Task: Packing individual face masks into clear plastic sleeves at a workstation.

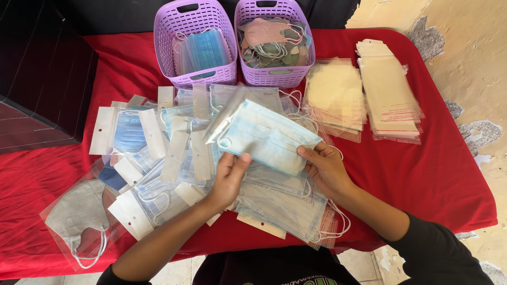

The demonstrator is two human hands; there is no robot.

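Note:
Both my hands hold one light blue surgical mask [266, 138] partly inside a clear plastic sleeve [232, 113] above the red table. My left hand [229, 177] pinches the mask's lower left edge. My right hand [325, 166] grips its lower right corner. Beneath them lies a heap of loose blue masks [282, 203] with white ear loops, and to the left a spread of packed masks [158, 142] in clear sleeves with white header cards.
Two purple baskets stand at the back: the left basket [166, 39] holds blue masks, the right basket [306, 58] holds mixed coloured masks. Stacks of empty clear sleeves [391, 97] lie at the right. A bagged grey mask [79, 214] sits front left. The red tablecloth [438, 174] covers the table.

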